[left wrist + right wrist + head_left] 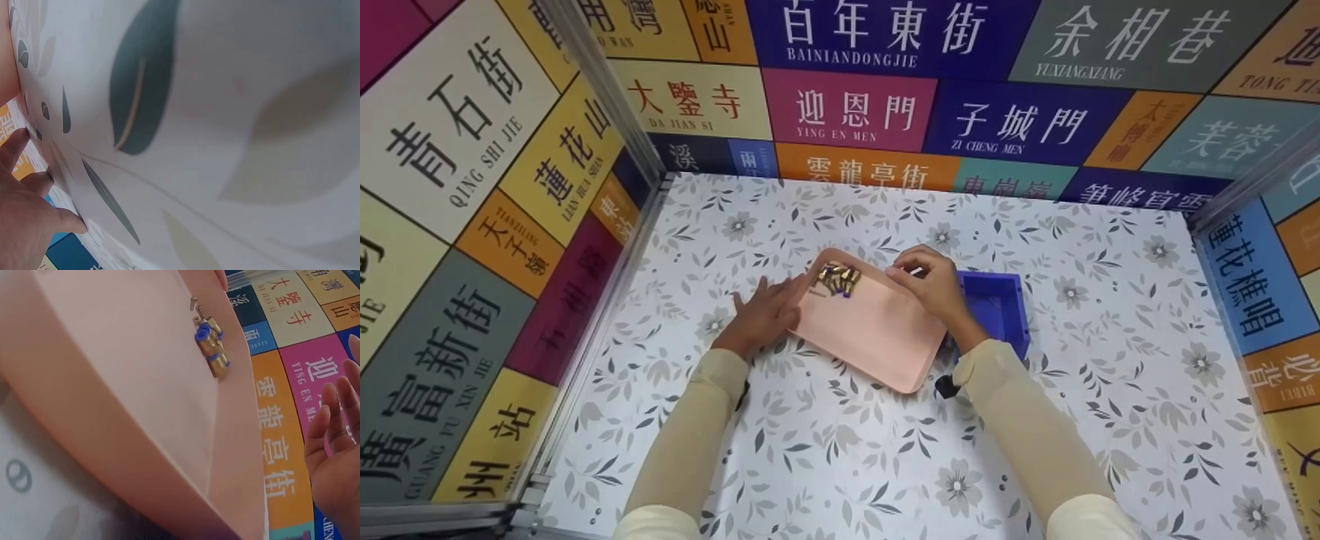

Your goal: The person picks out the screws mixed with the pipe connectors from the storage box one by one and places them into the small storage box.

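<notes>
A pink tray (870, 330) lies at an angle on the patterned table, with several small brass fittings (838, 278) with blue collars gathered in its far left corner. In the right wrist view the fittings (211, 349) lie against the tray wall (233, 399). My left hand (765, 311) rests at the tray's left edge, fingers spread; the left wrist view shows its fingertips on the tabletop. Over the tray's far right rim is my right hand (928, 279), its fingers loosely bent. The right wrist view shows nothing in that hand (337, 455).
A blue plastic bin (997, 307) stands just right of the tray, partly hidden by the right forearm. Panels with large Chinese lettering (855, 109) wall the table at the back and both sides, with metal posts (619, 97) at the corners.
</notes>
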A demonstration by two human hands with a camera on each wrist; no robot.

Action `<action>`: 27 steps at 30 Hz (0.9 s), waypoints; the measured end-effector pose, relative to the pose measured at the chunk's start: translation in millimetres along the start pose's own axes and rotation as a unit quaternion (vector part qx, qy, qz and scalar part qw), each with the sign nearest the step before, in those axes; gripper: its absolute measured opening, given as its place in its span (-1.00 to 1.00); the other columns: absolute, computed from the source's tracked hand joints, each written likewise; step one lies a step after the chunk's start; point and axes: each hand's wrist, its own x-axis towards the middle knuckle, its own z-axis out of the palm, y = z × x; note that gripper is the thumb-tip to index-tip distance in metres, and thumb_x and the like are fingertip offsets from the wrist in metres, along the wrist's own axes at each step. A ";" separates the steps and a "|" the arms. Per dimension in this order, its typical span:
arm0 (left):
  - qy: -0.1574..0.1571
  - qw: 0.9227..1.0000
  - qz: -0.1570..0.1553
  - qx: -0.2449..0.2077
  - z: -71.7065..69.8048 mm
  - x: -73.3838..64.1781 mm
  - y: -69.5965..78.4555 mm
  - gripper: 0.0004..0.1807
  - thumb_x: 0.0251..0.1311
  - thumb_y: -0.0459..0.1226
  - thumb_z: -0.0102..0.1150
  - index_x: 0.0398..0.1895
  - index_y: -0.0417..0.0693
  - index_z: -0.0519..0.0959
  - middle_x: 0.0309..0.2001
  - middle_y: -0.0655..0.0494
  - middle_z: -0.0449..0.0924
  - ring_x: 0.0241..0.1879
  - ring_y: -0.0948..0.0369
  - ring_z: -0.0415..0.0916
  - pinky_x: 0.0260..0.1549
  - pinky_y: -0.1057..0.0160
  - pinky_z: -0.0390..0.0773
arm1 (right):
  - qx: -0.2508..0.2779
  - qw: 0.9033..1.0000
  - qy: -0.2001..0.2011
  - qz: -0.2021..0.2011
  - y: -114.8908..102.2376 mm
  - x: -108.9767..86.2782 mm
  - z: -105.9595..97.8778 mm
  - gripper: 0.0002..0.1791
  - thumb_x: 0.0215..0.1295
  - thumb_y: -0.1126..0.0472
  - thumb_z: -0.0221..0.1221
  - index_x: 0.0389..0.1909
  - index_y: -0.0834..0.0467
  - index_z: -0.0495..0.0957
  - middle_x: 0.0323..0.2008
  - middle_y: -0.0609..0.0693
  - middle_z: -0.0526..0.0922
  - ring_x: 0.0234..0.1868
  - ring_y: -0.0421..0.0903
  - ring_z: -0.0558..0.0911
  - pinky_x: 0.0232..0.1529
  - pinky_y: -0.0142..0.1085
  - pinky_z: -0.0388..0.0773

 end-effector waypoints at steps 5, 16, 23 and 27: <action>0.006 1.000 0.005 0.005 -1.4 -0.9 0.3 -0.34 0.50 0.21 -0.36 0.62 0.66 -0.15 0.65 0.27 0.00 0.66 -0.13 -0.42 0.38 -0.53 -0.54 | 0.000 1.000 -0.013 0.002 2.4 5.8 12.1 -0.90 0.19 0.36 0.42 -0.32 0.33 0.74 -0.26 0.23 0.69 -0.30 -0.27 0.62 -0.23 -0.30 0.60; 0.008 1.000 0.000 -0.013 -0.1 -2.1 2.1 -0.33 0.50 0.15 -0.24 0.61 0.69 -0.11 0.63 0.27 0.05 0.66 -0.13 -0.37 0.40 -0.52 -0.49 | 0.000 0.998 -0.064 -0.006 33.7 19.3 40.7 -0.82 0.19 0.23 0.46 -0.26 0.27 0.78 -0.25 0.17 0.70 -0.29 0.01 0.63 -0.23 -0.11 0.63; 0.003 1.000 -0.002 -0.009 -1.8 -1.6 3.4 -0.35 0.50 0.18 -0.31 0.60 0.72 -0.14 0.64 0.27 0.02 0.66 -0.15 -0.40 0.39 -0.52 -0.52 | 0.001 0.995 -0.099 -0.010 47.3 26.2 60.2 -0.77 0.21 0.12 0.46 -0.24 0.22 0.79 -0.26 0.10 0.71 -0.27 -0.02 0.65 -0.21 -0.13 0.64; 0.002 1.000 -0.003 -0.009 -2.1 -1.5 4.3 -0.35 0.50 0.20 -0.31 0.60 0.72 -0.13 0.64 0.27 0.02 0.65 -0.15 -0.41 0.39 -0.52 -0.52 | -0.019 0.994 -0.108 -0.012 51.1 28.4 70.3 -0.79 0.20 0.17 0.46 -0.23 0.22 0.79 -0.27 0.14 0.70 -0.28 0.02 0.64 -0.25 -0.20 0.62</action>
